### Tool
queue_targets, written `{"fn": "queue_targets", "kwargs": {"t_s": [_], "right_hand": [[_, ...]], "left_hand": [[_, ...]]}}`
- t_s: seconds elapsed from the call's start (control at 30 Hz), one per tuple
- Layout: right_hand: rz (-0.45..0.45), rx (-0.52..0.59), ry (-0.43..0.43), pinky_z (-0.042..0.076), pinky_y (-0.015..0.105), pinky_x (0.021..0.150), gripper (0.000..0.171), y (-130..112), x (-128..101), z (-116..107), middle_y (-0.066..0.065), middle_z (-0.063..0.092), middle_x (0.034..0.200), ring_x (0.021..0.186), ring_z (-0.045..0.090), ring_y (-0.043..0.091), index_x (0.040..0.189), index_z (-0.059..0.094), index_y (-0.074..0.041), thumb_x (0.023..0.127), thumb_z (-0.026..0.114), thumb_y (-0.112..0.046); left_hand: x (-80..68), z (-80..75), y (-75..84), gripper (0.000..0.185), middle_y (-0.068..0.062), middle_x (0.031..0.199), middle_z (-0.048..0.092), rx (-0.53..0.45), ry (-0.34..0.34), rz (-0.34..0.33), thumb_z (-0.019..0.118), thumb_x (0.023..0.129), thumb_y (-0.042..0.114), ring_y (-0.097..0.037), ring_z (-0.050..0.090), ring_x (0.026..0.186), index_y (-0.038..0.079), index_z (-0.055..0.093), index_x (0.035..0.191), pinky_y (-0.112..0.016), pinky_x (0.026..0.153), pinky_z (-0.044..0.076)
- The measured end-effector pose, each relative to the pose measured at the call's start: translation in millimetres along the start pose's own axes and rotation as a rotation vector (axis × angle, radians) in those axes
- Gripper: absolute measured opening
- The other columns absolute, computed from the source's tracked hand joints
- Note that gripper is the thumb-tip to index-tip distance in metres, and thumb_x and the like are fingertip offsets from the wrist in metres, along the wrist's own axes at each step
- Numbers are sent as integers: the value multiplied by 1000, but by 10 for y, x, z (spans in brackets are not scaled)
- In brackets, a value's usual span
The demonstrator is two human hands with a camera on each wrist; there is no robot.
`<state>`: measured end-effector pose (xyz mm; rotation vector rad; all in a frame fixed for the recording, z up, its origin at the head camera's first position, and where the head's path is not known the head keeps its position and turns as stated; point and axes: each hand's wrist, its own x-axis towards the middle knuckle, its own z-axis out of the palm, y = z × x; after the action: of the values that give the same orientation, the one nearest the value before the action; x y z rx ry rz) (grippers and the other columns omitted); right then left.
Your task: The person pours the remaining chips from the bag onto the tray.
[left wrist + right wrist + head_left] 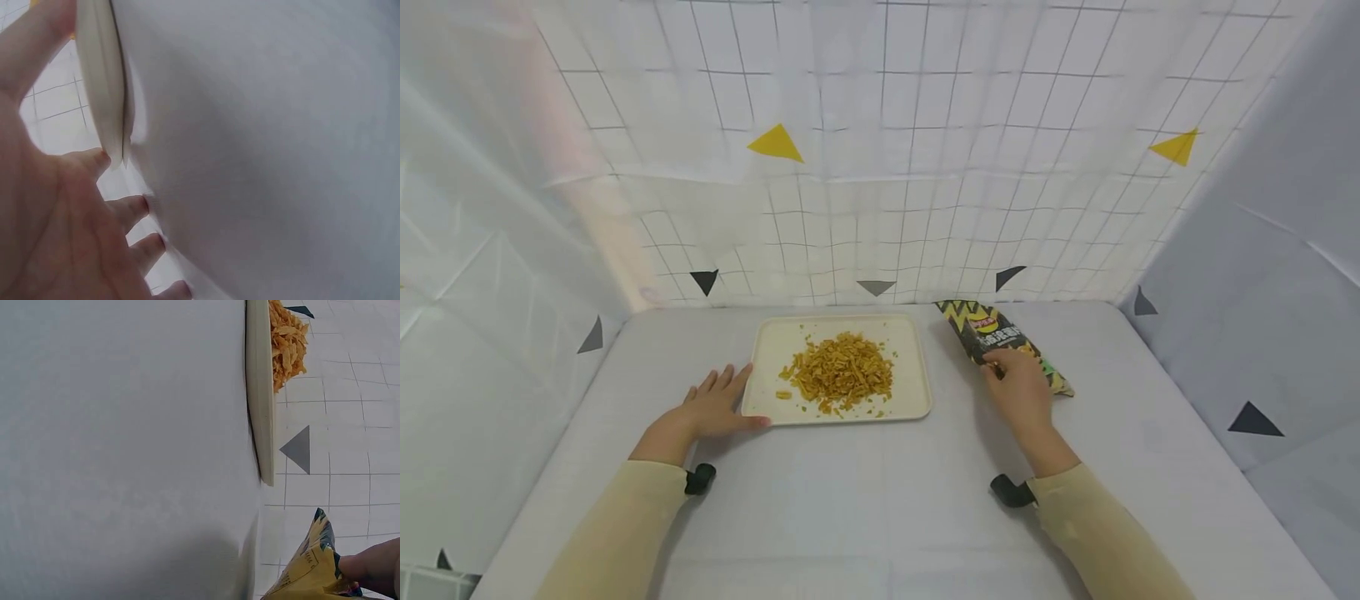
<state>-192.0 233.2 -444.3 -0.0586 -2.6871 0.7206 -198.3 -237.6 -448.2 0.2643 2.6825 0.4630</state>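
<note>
A cream rectangular tray (913,406) lies on the table, with a heap of broken yellow-orange chips (842,371) on it. At its left front corner is my left hand (711,408), fingers spread; the thumb touches the front rim and the index finger the left edge. The left wrist view shows the other fingertips (137,205) resting on the table. To the right of the tray, my right hand (1021,392) pinches a black, yellow and green chip bag (988,329) between thumb and fingers. The right wrist view shows only part of the bag (306,569).
The white-covered table (850,500) stretches in front of the tray. A white grid-lined sheet (865,208) hangs behind it, marked with yellow and dark triangles. Plain white sheets (1240,292) stand at both sides.
</note>
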Motion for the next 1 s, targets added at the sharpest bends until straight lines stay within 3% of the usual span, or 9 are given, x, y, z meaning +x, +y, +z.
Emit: {"fn": "queue_targets", "kwargs": {"t_s": [0.2,0.3,0.5,0.67,0.77,1.0], "right_hand": [[8,-100,-75,54,52,77,19,-94,56,14,13,72,113,105,66,37,110,76,-9,92,71,-15],[16,-111,-112,54,48,65,18,-156,94,34,12,73,108,95,69,34,108,77,-10,92,70,-14],[50,-91,-136,50,39,56,17,-155,108,108,10,73,102,83,68,27,106,77,-11,93,67,-12],[41,-11,-154,47,34,53,17,-84,131,25,8,69,88,71,62,23,108,75,-9,95,65,-13],[-5,26,-157,49,37,60,18,-32,152,-61,10,68,90,74,61,24,110,73,-7,95,67,-14],[-91,-1,-236,52,51,82,29,131,242,-216,17,66,124,98,63,32,124,68,-6,98,66,-19]], "left_hand": [[-10,-30,14,117,-34,161,2,-3,2,2,64,83,71,-57,-2,145,3,9,160,-75,110,4],[-8,-23,2,117,-34,161,1,-3,2,2,63,84,71,-57,-3,146,3,8,160,-75,111,3],[-4,-7,-19,117,-36,160,2,-9,6,2,65,83,70,-59,-2,145,1,9,160,-76,110,4],[-19,-10,-10,118,-36,160,4,-2,9,-3,65,82,72,-59,0,145,1,10,160,-76,110,5],[-21,-12,-10,119,-36,160,4,-7,12,0,65,81,73,-59,0,145,1,11,159,-76,110,5],[60,65,-87,121,-34,161,2,-4,20,5,62,80,77,-57,-4,146,4,8,160,-75,110,1]]}}
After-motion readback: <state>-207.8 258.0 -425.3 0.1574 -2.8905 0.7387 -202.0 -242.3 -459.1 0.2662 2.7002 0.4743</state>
